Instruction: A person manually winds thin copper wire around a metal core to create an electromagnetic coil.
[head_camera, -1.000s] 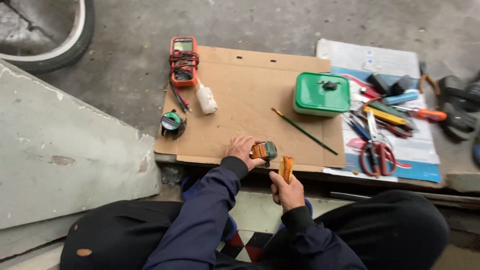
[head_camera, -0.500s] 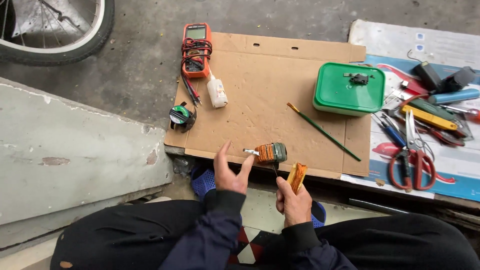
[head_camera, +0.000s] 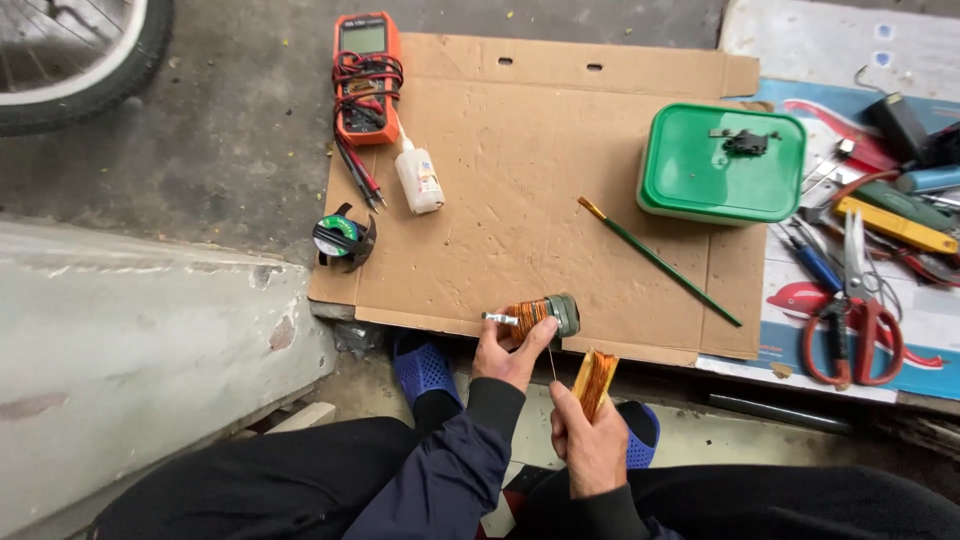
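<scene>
My left hand (head_camera: 508, 352) grips a small motor armature (head_camera: 540, 314) wound with copper wire, held over the near edge of a cardboard sheet (head_camera: 520, 190). Its shaft points left. My right hand (head_camera: 588, 440) holds a flat card of copper wire (head_camera: 594, 381) just below and right of the armature. A thin wire strand runs between the two.
On the cardboard lie a green-handled paintbrush (head_camera: 658, 261), a green lidded box (head_camera: 722, 163), a white glue bottle (head_camera: 418, 178) and an orange multimeter (head_camera: 365, 75). A solder spool (head_camera: 341, 239) sits at its left edge. Scissors (head_camera: 852, 320) and screwdrivers lie right. A wheel (head_camera: 80, 60) stands top left.
My left hand has closed around the armature again after opening half a second ago. The view has shifted closer; the right hand still holds the wire card.
</scene>
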